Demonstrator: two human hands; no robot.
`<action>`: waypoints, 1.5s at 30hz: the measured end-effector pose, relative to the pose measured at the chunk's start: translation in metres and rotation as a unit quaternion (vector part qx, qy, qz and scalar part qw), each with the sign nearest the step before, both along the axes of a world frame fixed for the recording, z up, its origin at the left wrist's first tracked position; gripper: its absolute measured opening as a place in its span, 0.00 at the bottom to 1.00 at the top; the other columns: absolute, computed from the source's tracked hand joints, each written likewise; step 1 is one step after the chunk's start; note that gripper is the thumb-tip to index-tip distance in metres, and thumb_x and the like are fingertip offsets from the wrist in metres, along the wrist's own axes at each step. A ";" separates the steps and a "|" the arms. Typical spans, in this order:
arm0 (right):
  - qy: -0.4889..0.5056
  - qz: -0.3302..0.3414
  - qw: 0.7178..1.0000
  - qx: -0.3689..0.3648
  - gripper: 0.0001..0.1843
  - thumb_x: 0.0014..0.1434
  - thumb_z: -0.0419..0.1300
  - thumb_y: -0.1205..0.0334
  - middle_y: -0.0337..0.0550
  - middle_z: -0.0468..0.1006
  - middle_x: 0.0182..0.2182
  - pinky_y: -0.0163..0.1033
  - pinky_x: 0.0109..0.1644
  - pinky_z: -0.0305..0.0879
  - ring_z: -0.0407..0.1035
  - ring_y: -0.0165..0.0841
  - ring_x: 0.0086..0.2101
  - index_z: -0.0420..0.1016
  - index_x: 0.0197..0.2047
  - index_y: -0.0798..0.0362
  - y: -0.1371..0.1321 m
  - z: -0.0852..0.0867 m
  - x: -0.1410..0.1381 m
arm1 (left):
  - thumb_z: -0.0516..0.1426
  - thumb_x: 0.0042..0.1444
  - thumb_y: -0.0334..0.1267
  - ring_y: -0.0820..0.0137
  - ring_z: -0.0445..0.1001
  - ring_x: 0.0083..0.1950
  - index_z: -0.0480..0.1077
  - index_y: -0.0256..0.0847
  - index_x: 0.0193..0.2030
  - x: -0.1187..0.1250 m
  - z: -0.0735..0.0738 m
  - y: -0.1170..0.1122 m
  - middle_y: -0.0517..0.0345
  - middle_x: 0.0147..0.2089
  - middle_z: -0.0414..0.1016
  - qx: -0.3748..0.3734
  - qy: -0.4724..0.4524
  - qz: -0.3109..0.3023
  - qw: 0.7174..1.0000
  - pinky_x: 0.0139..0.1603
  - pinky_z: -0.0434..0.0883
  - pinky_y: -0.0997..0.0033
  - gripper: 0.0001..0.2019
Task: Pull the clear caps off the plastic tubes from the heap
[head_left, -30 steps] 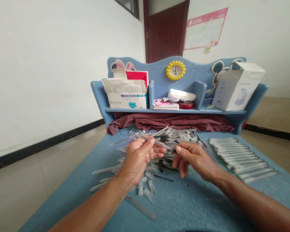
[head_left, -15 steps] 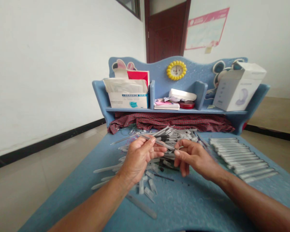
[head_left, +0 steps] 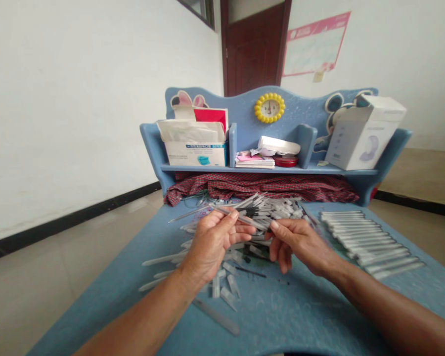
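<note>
My left hand (head_left: pixel 212 242) pinches a thin clear plastic tube (head_left: pixel 244 220) between thumb and fingers, holding it slanted above the blue desk (head_left: pixel 282 316). My right hand (head_left: pixel 300 243) pinches the same tube at its right end, its other fingers curled. Under both hands lies a loose pile of clear tubes, small caps and black-tipped sticks (head_left: pixel 259 210). To the right, a neat row of closed tubes (head_left: pixel 367 240) lies side by side on the desk.
A blue shelf (head_left: pixel 267 170) at the desk's back carries a mask box (head_left: pixel 195 148), a white carton (head_left: pixel 363 133), papers and a red tin. Plaid cloth (head_left: pixel 259 185) lies under it. A yellow clock (head_left: pixel 269 108) is on the backboard. A brown door stands behind.
My right hand has shifted slightly left and down along the tube. The left hand holds as before.
</note>
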State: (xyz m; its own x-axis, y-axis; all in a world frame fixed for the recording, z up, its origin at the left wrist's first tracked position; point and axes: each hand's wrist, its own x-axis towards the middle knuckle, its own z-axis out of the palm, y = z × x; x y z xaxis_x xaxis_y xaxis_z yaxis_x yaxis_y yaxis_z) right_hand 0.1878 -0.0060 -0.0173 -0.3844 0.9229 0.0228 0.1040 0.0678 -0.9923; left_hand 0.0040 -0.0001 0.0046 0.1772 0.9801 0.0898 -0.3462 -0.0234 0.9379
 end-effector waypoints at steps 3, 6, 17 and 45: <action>0.008 -0.006 1.000 0.012 0.21 0.54 0.56 0.43 0.37 0.75 0.19 0.28 0.14 0.56 0.67 0.27 0.13 0.63 0.33 0.54 0.001 -0.001 0.000 | 0.58 0.54 0.35 0.66 0.78 0.33 0.65 0.34 0.35 0.000 -0.001 0.001 0.49 0.32 0.78 0.001 -0.003 -0.001 1.000 0.33 0.73 0.72 0.06; 0.009 -0.008 1.000 0.003 0.21 0.55 0.55 0.43 0.38 0.74 0.18 0.28 0.14 0.56 0.66 0.27 0.12 0.63 0.32 0.55 0.001 0.000 0.000 | 0.58 0.53 0.36 0.66 0.78 0.33 0.65 0.34 0.34 0.000 -0.001 0.001 0.48 0.32 0.78 -0.001 -0.003 -0.005 1.000 0.33 0.74 0.71 0.07; 0.022 0.009 0.999 -0.025 0.24 0.57 0.50 0.40 0.39 0.75 0.17 0.29 0.13 0.55 0.67 0.28 0.12 0.64 0.30 0.55 0.000 -0.001 0.000 | 0.58 0.53 0.35 0.65 0.78 0.33 0.65 0.35 0.35 -0.001 -0.002 0.001 0.49 0.33 0.78 0.002 0.003 -0.012 1.000 0.33 0.74 0.70 0.07; 0.183 0.145 0.954 -0.187 0.21 0.56 0.54 0.45 0.45 0.77 0.16 0.30 0.11 0.59 0.66 0.32 0.11 0.66 0.27 0.57 0.005 -0.002 0.008 | 0.57 0.54 0.31 0.63 0.78 0.38 0.68 0.36 0.37 -0.011 0.004 0.004 0.47 0.40 0.78 0.024 -0.033 -0.139 0.989 0.35 0.74 0.68 0.04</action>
State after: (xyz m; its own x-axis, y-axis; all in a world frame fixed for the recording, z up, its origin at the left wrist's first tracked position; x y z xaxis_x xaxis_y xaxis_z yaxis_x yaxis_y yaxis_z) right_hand 0.1954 -0.0015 -0.0193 -0.6536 0.7495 -0.1054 -0.2245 -0.3250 -0.9187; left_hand -0.0074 0.0035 0.0090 0.4316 0.8886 0.1553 -0.4053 0.0373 0.9134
